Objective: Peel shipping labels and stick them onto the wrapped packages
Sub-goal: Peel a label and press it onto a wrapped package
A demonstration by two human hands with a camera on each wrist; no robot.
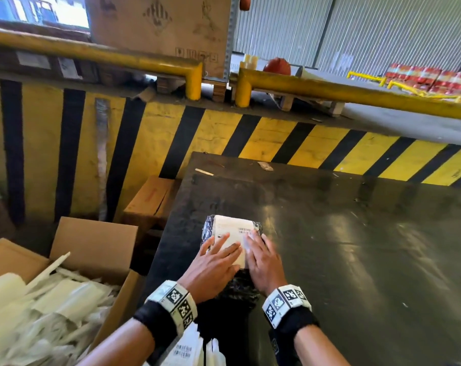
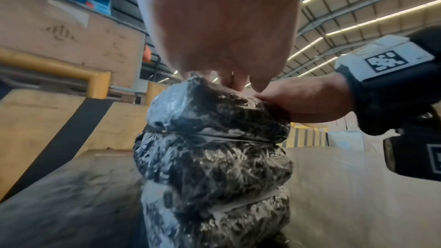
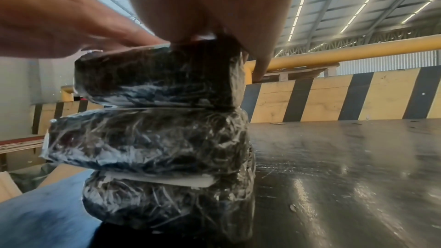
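Note:
Three black packages in clear wrap are stacked on the dark table [image 1: 356, 233]. The top package [image 1: 207, 229] [image 2: 214, 114] [image 3: 152, 80] carries a white shipping label [image 1: 230, 229] with a barcode on its upper face. My left hand [image 1: 218, 253] lies flat on the label's near left part, fingers straight. Beside it, my right hand [image 1: 258, 249] presses the label's right side with straight fingers. The lower packages [image 2: 212, 161] [image 3: 148, 139] show in both wrist views, with a white label edge [image 3: 162, 178] between the bottom two.
An open cardboard box [image 1: 92, 241] full of white backing paper sits left of the table. More labels [image 1: 184, 350] hang near my waist. A yellow and black striped barrier [image 1: 250, 133] with yellow rails [image 1: 356, 91] stands behind the table.

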